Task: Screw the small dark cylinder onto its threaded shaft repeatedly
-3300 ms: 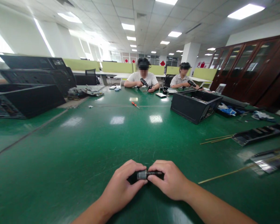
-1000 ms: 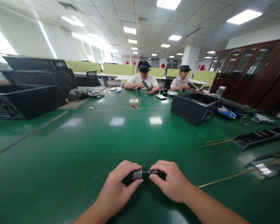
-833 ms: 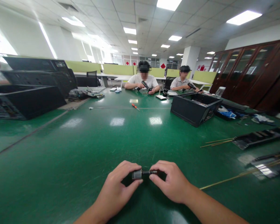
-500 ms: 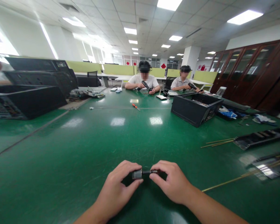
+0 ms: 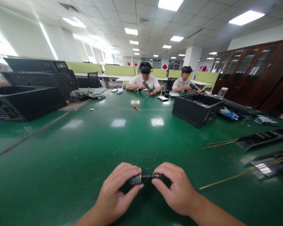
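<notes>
A dark grey cylindrical part [image 5: 136, 179] lies level between my hands, just above the green table. From its right side runs a thin dark shaft [image 5: 147, 176] that ends in a ringed tip. My left hand [image 5: 118, 190] is closed round the cylinder, thumb below and fingers over the top. With thumb and fingertips, my right hand [image 5: 178, 185] pinches the ringed end. The far side of the cylinder is hidden by my left fingers.
Beyond lies an orange screwdriver [image 5: 136, 108] on the green table [image 5: 96, 147]. Black computer cases stand at left [image 5: 44, 100] and right [image 5: 193, 111]. Thin brass-coloured rods [image 5: 219, 182] lie at right by dark trays. Two people opposite hold power drills.
The cylinder has tipped slightly down on its left, and more of the shaft and ringed end shows. At the right edge, the rods and a co-worker's hand have come slightly leftward.
</notes>
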`<action>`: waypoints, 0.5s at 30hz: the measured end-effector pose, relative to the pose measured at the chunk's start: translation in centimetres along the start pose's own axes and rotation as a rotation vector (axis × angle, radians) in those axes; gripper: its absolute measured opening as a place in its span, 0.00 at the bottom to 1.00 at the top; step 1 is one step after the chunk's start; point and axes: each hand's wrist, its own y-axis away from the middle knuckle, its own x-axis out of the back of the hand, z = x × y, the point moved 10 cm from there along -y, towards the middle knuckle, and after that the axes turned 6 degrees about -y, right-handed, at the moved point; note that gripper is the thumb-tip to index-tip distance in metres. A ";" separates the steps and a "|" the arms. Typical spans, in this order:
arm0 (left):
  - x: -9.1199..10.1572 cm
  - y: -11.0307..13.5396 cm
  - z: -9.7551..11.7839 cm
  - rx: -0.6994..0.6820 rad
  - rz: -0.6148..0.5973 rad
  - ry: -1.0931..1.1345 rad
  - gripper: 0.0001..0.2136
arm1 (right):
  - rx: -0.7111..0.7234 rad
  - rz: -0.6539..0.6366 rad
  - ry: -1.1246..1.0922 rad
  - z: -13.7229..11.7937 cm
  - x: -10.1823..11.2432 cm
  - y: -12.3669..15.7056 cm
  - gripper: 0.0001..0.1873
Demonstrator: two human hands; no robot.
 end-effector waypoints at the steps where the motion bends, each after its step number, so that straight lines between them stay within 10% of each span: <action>1: 0.0 0.0 -0.1 0.003 0.000 0.000 0.15 | 0.000 0.004 -0.002 0.0 0.1 0.0 0.03; 15: 0.4 0.2 -0.4 0.022 0.012 -0.022 0.15 | 0.011 0.045 -0.010 -0.1 0.6 0.0 0.02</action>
